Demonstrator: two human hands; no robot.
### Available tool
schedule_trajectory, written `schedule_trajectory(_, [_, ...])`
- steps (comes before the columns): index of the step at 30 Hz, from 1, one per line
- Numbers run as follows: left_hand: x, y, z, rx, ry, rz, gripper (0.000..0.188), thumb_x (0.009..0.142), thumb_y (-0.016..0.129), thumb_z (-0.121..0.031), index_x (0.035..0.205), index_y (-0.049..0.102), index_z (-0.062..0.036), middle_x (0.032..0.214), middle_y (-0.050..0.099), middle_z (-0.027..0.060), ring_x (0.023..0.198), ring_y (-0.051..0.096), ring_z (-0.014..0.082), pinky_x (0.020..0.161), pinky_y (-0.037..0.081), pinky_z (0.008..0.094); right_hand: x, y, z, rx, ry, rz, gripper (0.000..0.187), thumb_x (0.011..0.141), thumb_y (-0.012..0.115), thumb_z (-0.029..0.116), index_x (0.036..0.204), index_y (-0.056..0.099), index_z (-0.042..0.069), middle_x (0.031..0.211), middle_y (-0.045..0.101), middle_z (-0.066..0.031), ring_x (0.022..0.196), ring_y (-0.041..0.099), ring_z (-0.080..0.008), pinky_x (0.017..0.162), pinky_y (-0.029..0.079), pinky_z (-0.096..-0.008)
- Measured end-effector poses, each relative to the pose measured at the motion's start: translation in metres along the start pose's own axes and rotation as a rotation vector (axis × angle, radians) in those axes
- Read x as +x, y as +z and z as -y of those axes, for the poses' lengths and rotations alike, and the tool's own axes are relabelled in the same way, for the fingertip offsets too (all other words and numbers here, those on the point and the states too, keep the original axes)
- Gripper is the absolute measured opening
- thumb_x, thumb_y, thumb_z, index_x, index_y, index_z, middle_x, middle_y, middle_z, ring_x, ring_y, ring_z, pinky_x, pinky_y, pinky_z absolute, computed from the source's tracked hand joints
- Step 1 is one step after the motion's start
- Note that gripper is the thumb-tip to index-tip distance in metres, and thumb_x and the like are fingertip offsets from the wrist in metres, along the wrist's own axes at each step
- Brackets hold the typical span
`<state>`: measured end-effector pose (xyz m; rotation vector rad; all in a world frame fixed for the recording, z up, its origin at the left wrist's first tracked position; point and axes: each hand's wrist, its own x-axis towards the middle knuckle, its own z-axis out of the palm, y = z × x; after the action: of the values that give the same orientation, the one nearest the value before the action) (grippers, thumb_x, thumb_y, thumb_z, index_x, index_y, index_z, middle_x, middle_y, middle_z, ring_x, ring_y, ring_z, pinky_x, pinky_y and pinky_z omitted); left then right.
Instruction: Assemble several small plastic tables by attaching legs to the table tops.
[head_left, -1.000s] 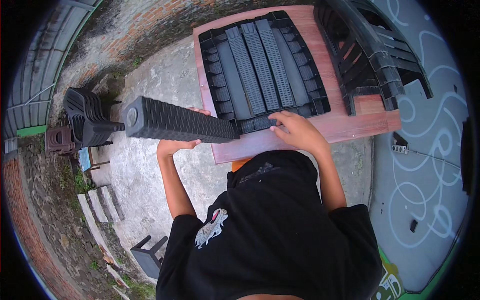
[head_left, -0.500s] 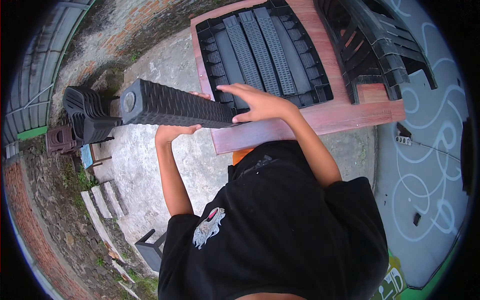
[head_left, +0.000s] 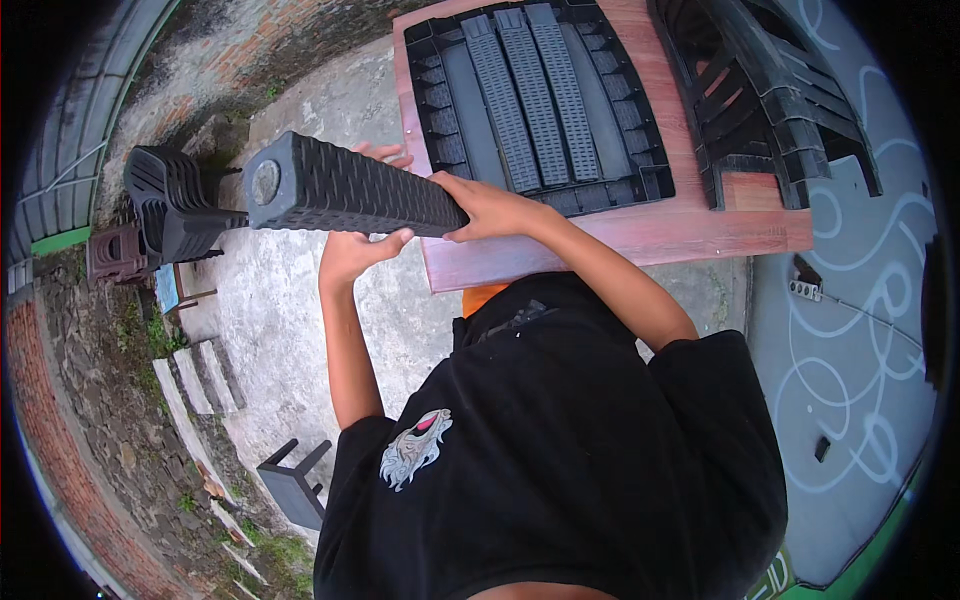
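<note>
A black square table leg (head_left: pixel 365 190) with a woven texture is held up in front of me, its round-capped end at the left and toward the camera. My left hand (head_left: pixel 350 252) is wrapped round its middle from below, thumb on the near side and fingertips showing on the far side. Around the lower right end of the leg closes my right hand (head_left: pixel 490 208). Just beyond, an upturned black plastic tabletop (head_left: pixel 655 150) lies on a reddish wooden table (head_left: pixel 600 237). Inside it rest three similar woven-textured legs (head_left: pixel 548 110), side by side.
Black plastic chairs (head_left: pixel 790 105) lie at the table's right side. More stacked black chairs (head_left: pixel 170 205) and a brown plastic piece (head_left: pixel 115 252) stand at the left. A small dark stool (head_left: pixel 292 495) is on the concrete floor (head_left: pixel 275 340). A painted grey wall (head_left: pixel 850 300) bounds the right.
My right hand, spread open before, has closed onto the leg's right end. The leg has risen slightly, and my left hand has shifted a little along with it.
</note>
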<state>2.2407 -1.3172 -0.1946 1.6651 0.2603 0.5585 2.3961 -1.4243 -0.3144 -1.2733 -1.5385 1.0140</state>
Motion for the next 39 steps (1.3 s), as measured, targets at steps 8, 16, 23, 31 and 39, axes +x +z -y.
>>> schedule_trajectory(8, [-0.023, 0.008, 0.014, 0.139, 0.038, -0.312, 0.061, 0.063, 0.082, -0.010, 0.114, 0.052, 0.0013, 0.113, 0.059, 0.0123, 0.103, 0.059, 0.0219, 0.092, 0.048, 0.0361, -0.002, 0.010, -0.011, -0.020, -0.005, -0.001, 0.075, 0.070, 0.075, 0.011, 0.131, 0.032, 0.009, 0.125, 0.048, -0.0162, 0.115, 0.053, -0.0356, 0.093, 0.044, -0.0419])
schedule_trajectory(16, [-0.024, 0.004, 0.025, 0.180, -0.076, -0.328, 0.064, 0.063, 0.081, -0.009, 0.118, 0.052, 0.0030, 0.111, 0.061, 0.0119, 0.102, 0.060, 0.0205, 0.091, 0.048, 0.0350, 0.041, -0.082, 0.074, -0.562, -0.260, -0.102, 0.037, 0.084, 0.060, 0.012, 0.120, 0.059, 0.002, 0.110, 0.064, -0.0166, 0.102, 0.062, -0.0309, 0.089, 0.049, -0.0377])
schedule_trajectory(23, [-0.025, 0.013, 0.026, 0.236, -0.111, -0.326, 0.038, 0.067, 0.078, -0.004, 0.101, 0.062, 0.0027, 0.098, 0.064, 0.0062, 0.091, 0.059, 0.0166, 0.084, 0.048, 0.0303, 0.073, -0.044, 0.211, -0.902, -0.534, -0.376, 0.050, 0.097, 0.042, 0.046, 0.111, 0.064, 0.003, 0.114, 0.063, -0.0144, 0.106, 0.060, -0.0290, 0.094, 0.046, -0.0355])
schedule_trajectory(31, [-0.036, 0.009, 0.034, 0.125, -0.143, -0.299, 0.062, 0.071, 0.081, -0.018, 0.121, 0.051, 0.0020, 0.113, 0.058, 0.0096, 0.104, 0.056, 0.0205, 0.094, 0.044, 0.0354, 0.081, -0.085, 0.147, -0.326, -0.405, -0.481, 0.044, 0.095, 0.048, 0.043, 0.111, 0.065, 0.006, 0.111, 0.063, -0.0155, 0.103, 0.061, -0.0311, 0.090, 0.047, -0.0387])
schedule_trajectory(39, [-0.097, 0.042, 0.078, 0.195, -0.009, -0.691, 0.097, 0.083, 0.072, -0.021, 0.148, 0.001, -0.0054, 0.148, 0.020, 0.0186, 0.133, 0.032, 0.0323, 0.108, 0.031, 0.0462, 0.027, -0.043, -0.091, -0.629, 0.751, -0.168, 0.075, 0.081, 0.066, 0.033, 0.140, 0.033, 0.000, 0.137, 0.037, -0.0309, 0.111, 0.053, -0.0462, 0.094, 0.047, -0.0486])
